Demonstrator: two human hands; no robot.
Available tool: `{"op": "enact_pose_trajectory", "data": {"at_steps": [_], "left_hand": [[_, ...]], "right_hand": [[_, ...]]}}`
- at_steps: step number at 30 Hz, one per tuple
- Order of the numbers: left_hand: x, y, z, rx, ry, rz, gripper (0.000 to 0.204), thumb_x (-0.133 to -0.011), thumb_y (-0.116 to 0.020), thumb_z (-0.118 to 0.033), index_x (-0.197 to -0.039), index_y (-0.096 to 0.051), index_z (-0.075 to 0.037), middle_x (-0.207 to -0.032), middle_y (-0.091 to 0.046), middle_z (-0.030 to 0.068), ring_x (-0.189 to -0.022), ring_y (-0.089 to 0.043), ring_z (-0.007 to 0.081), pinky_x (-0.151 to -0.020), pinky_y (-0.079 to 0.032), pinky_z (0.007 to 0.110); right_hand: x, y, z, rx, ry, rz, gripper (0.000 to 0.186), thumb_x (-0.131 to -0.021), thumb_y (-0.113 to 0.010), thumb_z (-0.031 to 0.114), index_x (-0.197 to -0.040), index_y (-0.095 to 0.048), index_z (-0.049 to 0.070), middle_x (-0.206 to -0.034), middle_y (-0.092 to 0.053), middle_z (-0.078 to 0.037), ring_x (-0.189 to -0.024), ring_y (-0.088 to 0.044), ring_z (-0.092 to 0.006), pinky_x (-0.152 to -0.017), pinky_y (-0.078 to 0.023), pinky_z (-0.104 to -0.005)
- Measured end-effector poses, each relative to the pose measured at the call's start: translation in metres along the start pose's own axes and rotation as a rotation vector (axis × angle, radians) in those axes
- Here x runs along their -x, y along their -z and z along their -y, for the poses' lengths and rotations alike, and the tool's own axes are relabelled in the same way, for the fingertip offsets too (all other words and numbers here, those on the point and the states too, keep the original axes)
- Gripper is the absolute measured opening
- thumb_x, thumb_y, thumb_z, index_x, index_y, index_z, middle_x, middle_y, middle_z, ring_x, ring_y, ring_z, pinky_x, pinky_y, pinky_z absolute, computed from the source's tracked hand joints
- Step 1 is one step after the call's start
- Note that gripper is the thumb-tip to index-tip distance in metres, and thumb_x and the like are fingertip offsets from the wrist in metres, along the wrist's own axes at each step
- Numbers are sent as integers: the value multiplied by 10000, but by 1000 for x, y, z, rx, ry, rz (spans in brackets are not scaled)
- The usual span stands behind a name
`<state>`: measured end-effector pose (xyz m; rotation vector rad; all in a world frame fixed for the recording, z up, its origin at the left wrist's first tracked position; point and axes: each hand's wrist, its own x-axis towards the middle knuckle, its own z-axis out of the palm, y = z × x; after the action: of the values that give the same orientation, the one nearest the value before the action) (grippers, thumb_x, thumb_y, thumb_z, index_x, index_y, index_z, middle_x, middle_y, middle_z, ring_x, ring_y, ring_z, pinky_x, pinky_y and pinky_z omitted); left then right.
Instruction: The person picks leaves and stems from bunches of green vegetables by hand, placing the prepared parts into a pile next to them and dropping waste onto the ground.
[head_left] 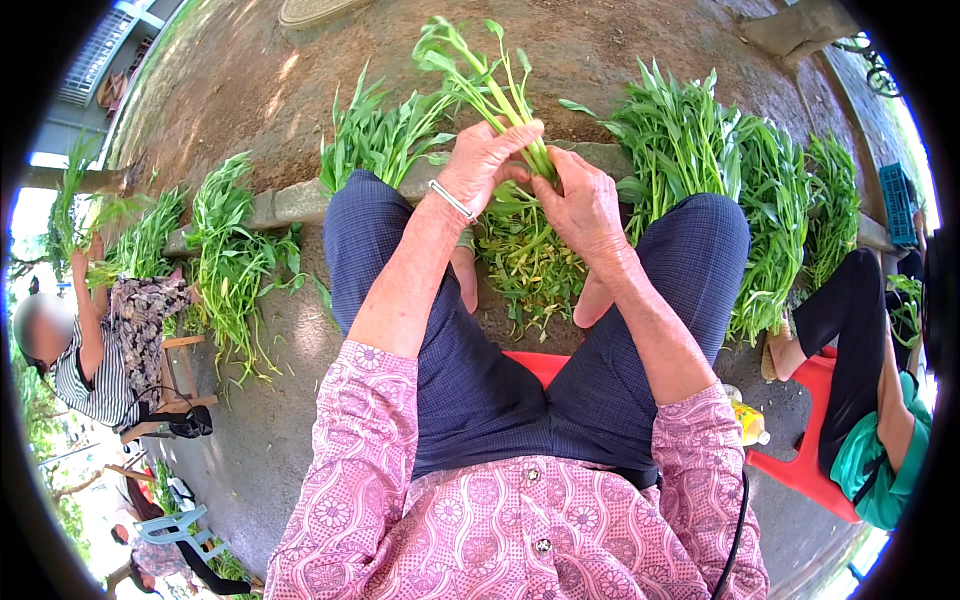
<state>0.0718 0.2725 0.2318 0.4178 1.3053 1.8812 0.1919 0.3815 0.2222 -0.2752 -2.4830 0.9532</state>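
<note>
Clearly, the head view shows the left hand (482, 168) and right hand (582, 207) with fingers closed round a bunch of greens (499, 97) — its long axis slants, leafy tops pointing away and leftward beyond the fingertips, lower stems between the fingers. Beneath them lies a leaf pile (532, 262).

Grey pavement (250, 470) spreads out here, edged by a low stone curb (305, 203). Below the left hand (488, 170) and the right hand (582, 200), a heap of green and yellowing leaves (532, 268) lies on the pavement. Well left of the left hand, a leafy bundle (232, 265) droops over the curb; right of the right hand, fuller bunches (768, 225) do likewise. Farther right sits a yellowish bottle (750, 420).
</note>
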Motion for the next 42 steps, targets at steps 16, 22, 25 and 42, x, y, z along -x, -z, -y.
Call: {"op": "enact_pose_trajectory", "data": {"at_steps": [16, 22, 25, 42], "left_hand": [[4, 1, -10, -120, -51, -111, 166, -879, -590, -171, -966, -585, -29, -828, -654, 85, -692, -618, 132, -535, -496, 232], [-1, 33, -21, 96, -109, -81, 200, -909, -567, -190, -1019, -562, -23, -873, -636, 104, -776, -626, 186, -626, -520, 273], [-5, 38, -24, 256, -128, -98, 207, -912, -560, -192, -1039, -542, -31, -899, -624, 95, -837, -620, 219, -637, -522, 290], [0, 39, -34, 398, -227, 25, 245, -933, -519, -207, -1054, -506, 6, -808, -505, 58, -880, -497, 255, -830, -425, 354]], "right_hand": [[-6, 1, 16, -149, 20, -141, 302, -844, -635, 179, -1087, -571, 12, -956, -628, -144, -667, -640, -238, -627, -517, -347], [-15, 35, -8, -395, -314, -316, 212, -890, -567, 137, -1027, -641, -7, -829, -680, -79, -607, -598, -86, -570, -486, -224], [-16, 46, -20, -467, -380, -349, 214, -894, -535, 124, -1026, -649, 0, -823, -674, -66, -607, -594, -79, -524, -473, -218], [-12, 49, -23, -644, -411, -69, 210, -895, -529, 121, -990, -662, -11, -778, -660, -47, -601, -586, -67, -489, -450, -199]]}}
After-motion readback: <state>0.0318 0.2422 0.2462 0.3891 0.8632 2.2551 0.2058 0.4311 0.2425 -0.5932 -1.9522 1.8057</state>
